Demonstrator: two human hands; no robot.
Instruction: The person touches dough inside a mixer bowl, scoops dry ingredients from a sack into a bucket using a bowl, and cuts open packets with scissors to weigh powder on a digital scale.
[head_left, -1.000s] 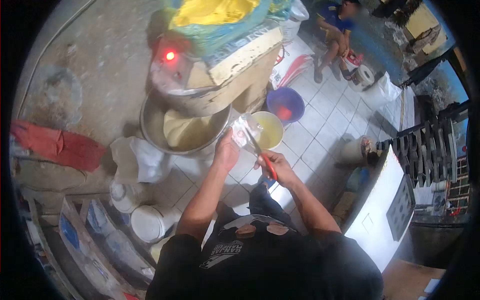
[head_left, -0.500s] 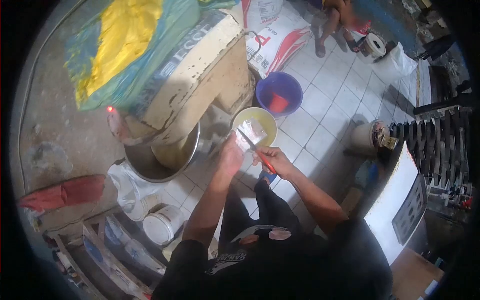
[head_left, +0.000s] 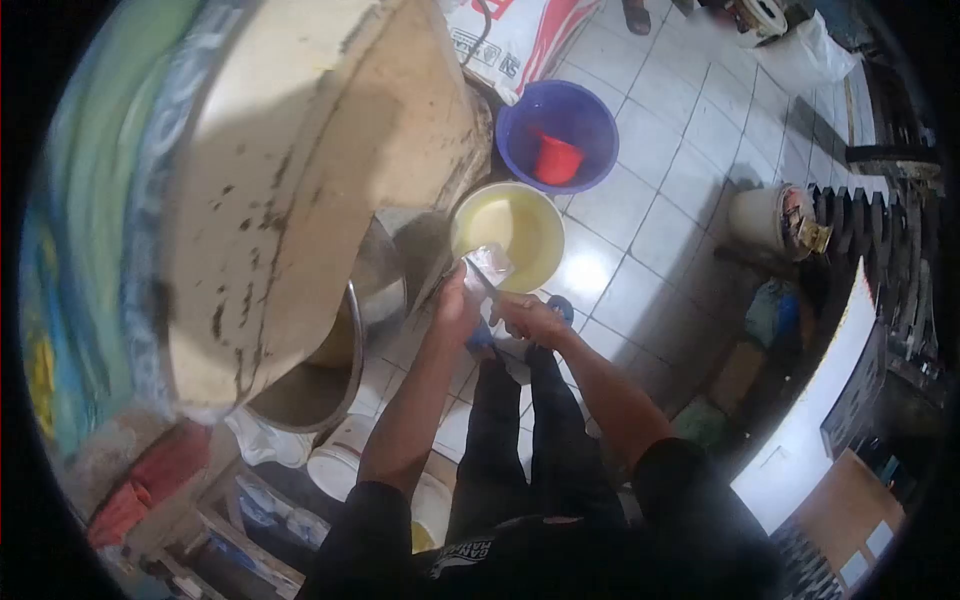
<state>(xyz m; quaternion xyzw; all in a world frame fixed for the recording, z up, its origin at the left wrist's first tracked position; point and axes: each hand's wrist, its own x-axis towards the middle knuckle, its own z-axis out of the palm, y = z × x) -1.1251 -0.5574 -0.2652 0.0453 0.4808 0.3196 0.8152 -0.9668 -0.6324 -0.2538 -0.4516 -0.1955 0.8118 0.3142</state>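
Note:
My left hand [head_left: 458, 303] holds a small whitish, partly clear packet [head_left: 491, 262] by its lower left side. A knife [head_left: 481, 278] lies across the packet, its dark blade pointing up and left. My right hand [head_left: 530, 319] is wrapped round the knife's handle, which the fingers hide. Just beyond the packet stands a pale yellow bucket [head_left: 545, 213] with yellowish liquid inside. Behind that bucket is a purple basin [head_left: 512, 123] holding a red scoop [head_left: 558, 160].
A large cream machine body [head_left: 270, 200] rises at the left over a metal bowl [head_left: 352, 375]. White sacks [head_left: 515, 40] lie at the top. A white bucket [head_left: 755, 217] and white panel [head_left: 805, 440] stand at the right. A person's foot [head_left: 637, 17] shows at the top.
The view has come closer to the machine and buckets. The packet now appears over the yellow bucket's near rim. My right hand has moved closer to my left, and the knife's red handle no longer shows.

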